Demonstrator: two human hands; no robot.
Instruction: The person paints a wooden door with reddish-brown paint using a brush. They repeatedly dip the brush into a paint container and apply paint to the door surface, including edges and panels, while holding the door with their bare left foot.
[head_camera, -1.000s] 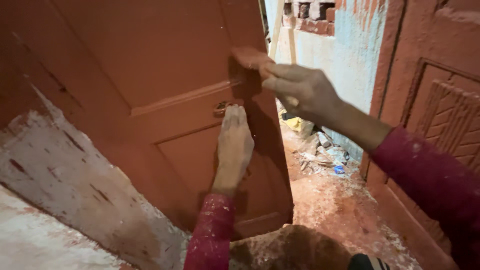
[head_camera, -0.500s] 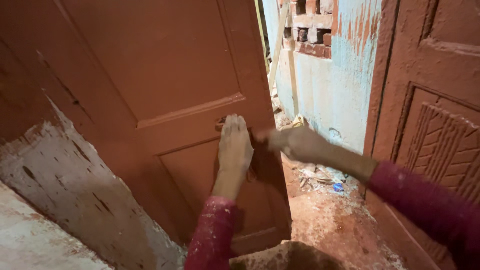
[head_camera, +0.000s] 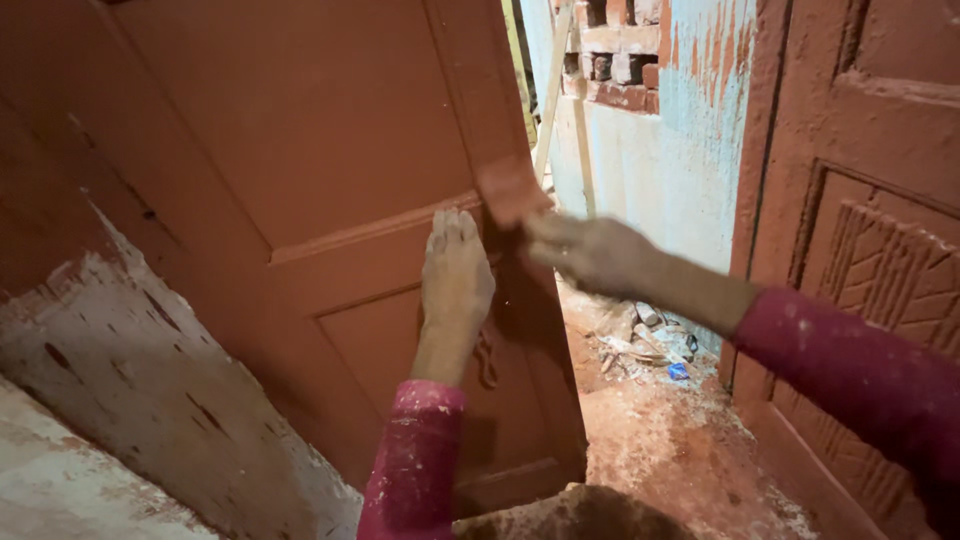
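Note:
A reddish-brown panelled wooden door (head_camera: 300, 150) stands open on the left. My left hand (head_camera: 455, 275) lies flat against it near its free edge, fingers together and pointing up, just above a small metal latch (head_camera: 487, 358). My right hand (head_camera: 590, 252) grips a small piece of reddish sandpaper (head_camera: 510, 190) and presses it on the door's edge stile at the height of the middle rail. Both arms wear dark pink sleeves dusted with red powder.
A second carved reddish door leaf (head_camera: 880, 250) stands at the right. Beyond the gap are a pale blue wall (head_camera: 660, 150), bricks, a leaning wooden stick (head_camera: 555, 90) and rubble (head_camera: 640, 340) on the red-dusted floor. A flaking whitish wall (head_camera: 120, 400) fills the lower left.
My right hand with the sandpaper went down the door's edge and has come back up to the middle rail. My left hand has stayed flat on the door.

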